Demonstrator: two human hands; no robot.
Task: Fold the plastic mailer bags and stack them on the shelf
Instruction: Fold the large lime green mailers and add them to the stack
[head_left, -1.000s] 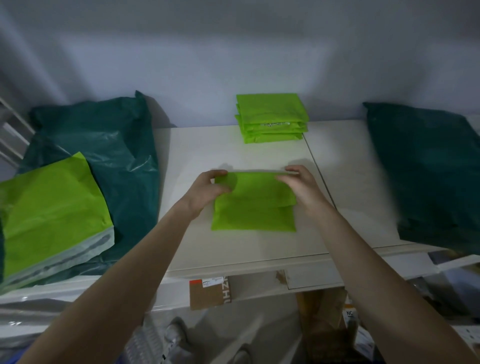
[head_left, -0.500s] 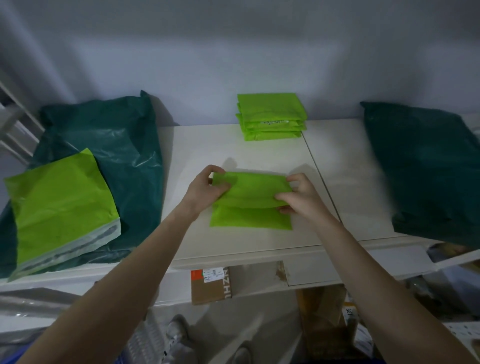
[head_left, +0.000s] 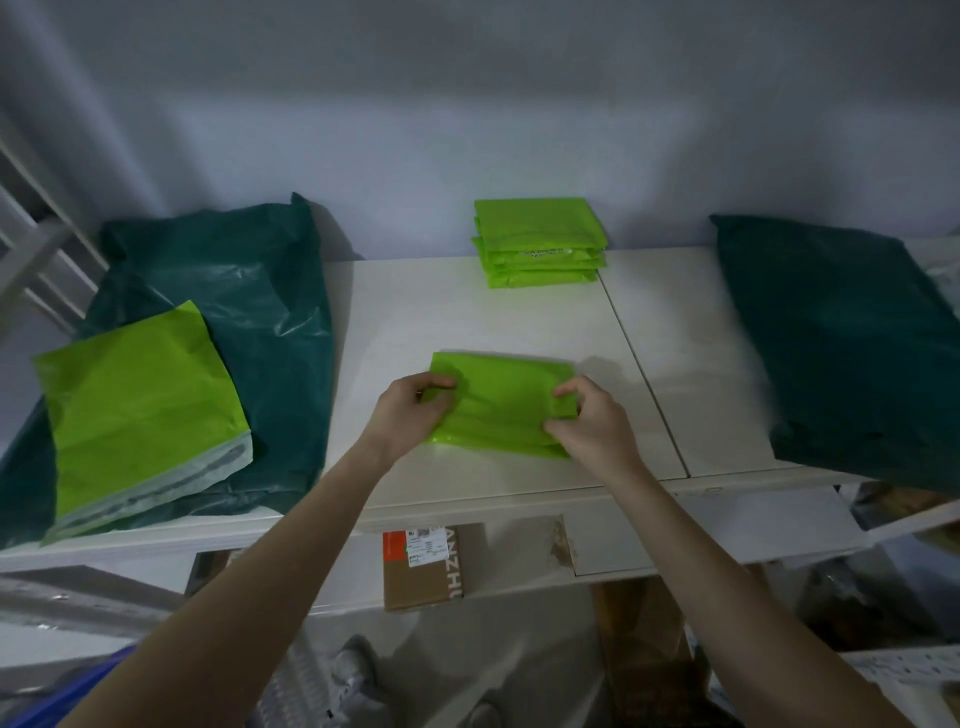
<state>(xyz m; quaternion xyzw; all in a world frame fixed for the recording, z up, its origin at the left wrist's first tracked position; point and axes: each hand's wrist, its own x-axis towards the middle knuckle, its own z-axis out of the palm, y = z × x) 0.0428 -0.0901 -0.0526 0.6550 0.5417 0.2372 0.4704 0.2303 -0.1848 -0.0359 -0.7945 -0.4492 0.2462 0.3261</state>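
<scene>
Mid-fold: my left hand (head_left: 410, 415) and right hand (head_left: 589, 421) each pinch an end of the lime mailer (head_left: 501, 402) at shelf (head_left: 415, 312) centre. Next I'd flatten it, then carry it to the folded stack (head_left: 540, 241) at 12 o'clock.

A pale shelf (head_left: 415, 312) runs along the wall, with a seam right of centre. At the back, against the wall, stands a stack (head_left: 540, 241) of folded lime-green bags. Near the front edge lies one folded green bag (head_left: 501, 402), with the hands on its two ends. On the left a dark green bag (head_left: 249, 291) lies crumpled, and a flat lime-green bag (head_left: 140, 405) lies on top of it. At the right end lies another dark green bag (head_left: 852, 338), overhanging the front edge.
</scene>
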